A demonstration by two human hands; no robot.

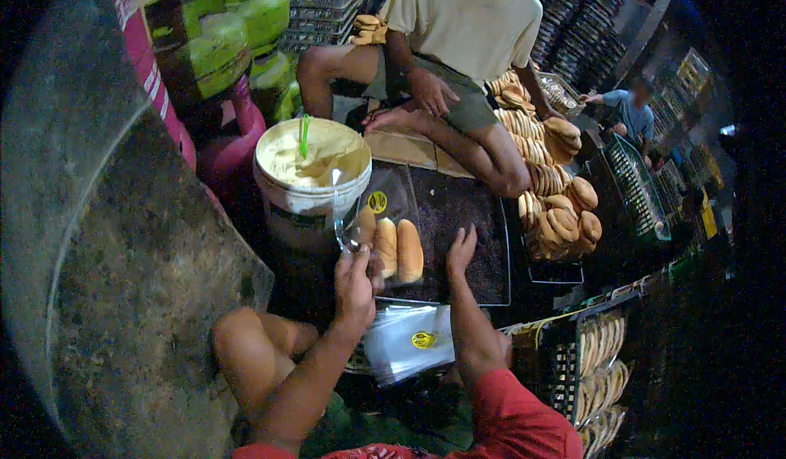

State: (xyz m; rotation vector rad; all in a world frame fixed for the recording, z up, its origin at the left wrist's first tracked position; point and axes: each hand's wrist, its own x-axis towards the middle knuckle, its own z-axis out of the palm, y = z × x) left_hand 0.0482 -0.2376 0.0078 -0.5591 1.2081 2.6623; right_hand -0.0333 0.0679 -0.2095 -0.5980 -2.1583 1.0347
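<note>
My left hand [354, 289] is closed around the lower end of a long, shiny, narrow thing [338, 209] that stands up in front of the bucket; I cannot tell if it is metal or clear plastic. Beside that hand, two long buns [409, 250] lie side by side on a dark tray [458, 201]. A browner bun [364, 226] is partly hidden behind my fingers. Beyond the buns lies a clear bag [389, 187] with a yellow round print. My right hand [462, 253] hovers over the tray's right part, fingers stretched, holding nothing.
A white bucket [311, 201] of pale cream with a green handle stands at the left. Flat clear bags [409, 344] lie near my lap. Across from me sits a person [463, 33], a hand on piled buns [544, 180]. Packed bread fills a crate [565, 377] at right.
</note>
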